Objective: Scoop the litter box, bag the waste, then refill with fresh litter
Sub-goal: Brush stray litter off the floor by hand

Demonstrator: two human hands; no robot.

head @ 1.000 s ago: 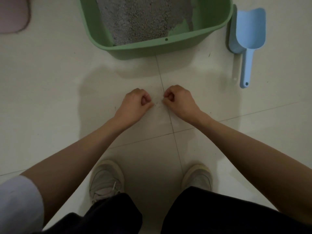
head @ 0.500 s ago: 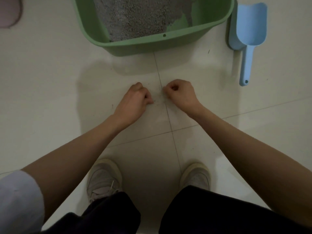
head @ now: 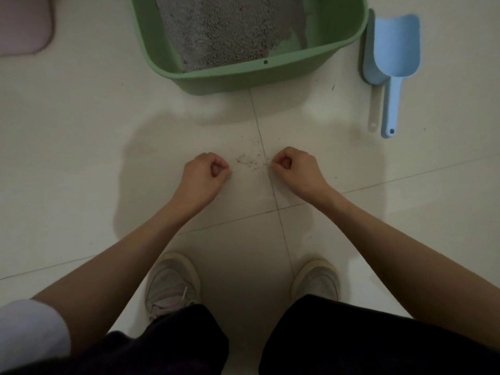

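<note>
The left hand [head: 207, 171] and right hand [head: 293, 166] hang clenched and holding nothing, mid-frame, above two grey shoes [head: 169, 282] and scattered litter grains [head: 250, 162] on the floor [head: 81, 158]. Beyond, top centre, one green litter box [head: 243, 75] holds grey litter [head: 219, 31]; one blue scoop [head: 389, 63] lies upper right beside it.

Open tile floor [head: 81, 147] stretches left of the green litter box [head: 243, 77], and a bare strip separates the box from the left hand [head: 205, 174] and right hand [head: 295, 171]. A blue scoop [head: 392, 58] lies just beside the box's right wall, narrowing passage there.
</note>
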